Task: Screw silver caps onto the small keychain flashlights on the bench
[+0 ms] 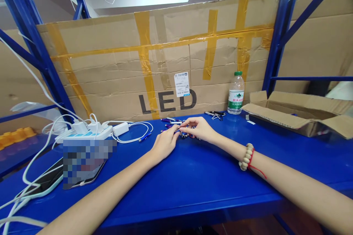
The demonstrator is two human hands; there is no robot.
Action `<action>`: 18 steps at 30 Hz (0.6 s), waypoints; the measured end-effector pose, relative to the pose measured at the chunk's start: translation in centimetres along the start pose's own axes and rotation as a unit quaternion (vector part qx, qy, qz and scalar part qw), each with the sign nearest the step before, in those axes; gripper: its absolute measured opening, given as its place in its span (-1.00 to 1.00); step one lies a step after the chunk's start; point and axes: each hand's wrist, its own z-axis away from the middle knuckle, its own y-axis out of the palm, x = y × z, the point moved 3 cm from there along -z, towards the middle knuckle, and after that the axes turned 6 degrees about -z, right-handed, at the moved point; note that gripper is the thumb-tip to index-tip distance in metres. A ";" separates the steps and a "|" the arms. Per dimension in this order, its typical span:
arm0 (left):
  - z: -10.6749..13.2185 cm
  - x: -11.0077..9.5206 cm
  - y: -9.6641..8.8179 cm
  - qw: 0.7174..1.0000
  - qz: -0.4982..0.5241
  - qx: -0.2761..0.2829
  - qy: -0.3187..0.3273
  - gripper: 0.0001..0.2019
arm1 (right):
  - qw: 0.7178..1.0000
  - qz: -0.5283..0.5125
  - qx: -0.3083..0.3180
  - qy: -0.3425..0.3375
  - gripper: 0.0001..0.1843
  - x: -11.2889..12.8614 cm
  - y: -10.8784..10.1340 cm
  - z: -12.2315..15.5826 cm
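Observation:
My left hand and my right hand meet over the blue table, fingertips pinched together around something small and dark that I cannot make out. Several pens lie just behind my fingers. Beneath my right hand is a cluster of small shiny parts, partly hidden by the fingers. To the left of my left hand lies a blue pen, beside a looped white cable. A beaded bracelet with a red cord circles my right wrist.
A water bottle stands behind, near a group of black and silver pen-like items. An open cardboard box sits right. At left are a white power strip, cables and phones. A large cardboard panel closes the back.

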 end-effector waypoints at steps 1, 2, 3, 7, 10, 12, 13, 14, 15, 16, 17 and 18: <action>0.0 0.0 0.0 1.000 0.003 -0.004 0.002 -0.77 | 1.000 -0.008 0.000 0.005 -0.60 -0.1 0.0 -0.1; 0.0 0.0 0.0 1.000 0.007 -0.007 0.005 -0.76 | 1.000 -0.020 0.002 0.012 -0.59 -0.2 -0.1 -0.1; -0.1 0.1 0.1 1.000 0.011 -0.009 0.009 -0.76 | 0.999 -0.035 0.004 0.022 -0.57 -0.4 -0.1 -0.2; -0.1 0.2 0.2 0.999 0.029 -0.015 0.022 -0.76 | 0.992 -0.095 0.001 0.078 -0.50 -0.9 -0.1 -0.3; -0.1 0.1 0.1 0.998 0.049 -0.023 0.032 -0.77 | 0.988 -0.110 -0.012 0.106 -0.52 -0.9 -0.1 -0.2; -0.1 0.0 0.1 0.997 0.060 -0.024 0.038 -0.76 | 0.988 -0.109 -0.016 0.111 -0.54 -0.7 -0.2 0.0; -0.1 0.0 0.0 0.997 0.062 -0.022 0.038 -0.77 | 0.988 -0.106 -0.016 0.111 -0.55 -0.6 -0.2 0.0; -0.1 0.0 0.0 0.997 0.062 -0.019 0.036 -0.77 | 0.988 -0.103 -0.013 0.110 -0.56 -0.5 -0.2 0.1; -0.1 0.0 0.0 0.998 0.060 -0.016 0.033 -0.78 | 0.989 -0.100 -0.008 0.110 -0.57 -0.3 -0.2 0.1; -0.1 0.1 0.1 0.998 0.059 -0.014 0.030 -0.78 | 0.989 -0.095 -0.003 0.111 -0.58 -0.2 -0.2 0.2; -0.1 0.1 0.1 0.998 0.060 -0.013 0.028 -0.79 | 0.989 -0.090 0.000 0.114 -0.59 -0.2 -0.2 0.2; -0.1 0.2 0.1 0.998 0.062 -0.014 0.027 -0.78 | 0.989 -0.086 0.003 0.117 -0.59 -0.1 -0.2 0.2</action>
